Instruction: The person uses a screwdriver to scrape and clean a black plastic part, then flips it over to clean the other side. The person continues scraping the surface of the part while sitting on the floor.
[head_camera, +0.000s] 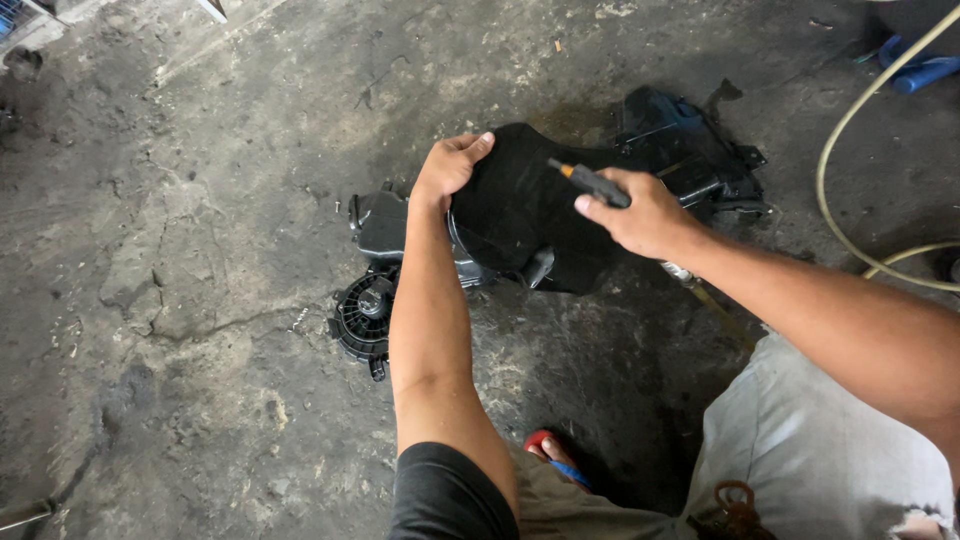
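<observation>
The housing (520, 215), stiff black plastic we judge light but awkward, we steady by its top edge with our left hand (450, 165) while our right hand (640, 215) is closed around a tool (590, 183).

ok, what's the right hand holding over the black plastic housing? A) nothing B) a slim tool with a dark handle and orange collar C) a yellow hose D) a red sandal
B: the right hand grips a slim tool with a dark handle and orange collar, over the black plastic housing, which the left hand holds by its upper edge.
</observation>
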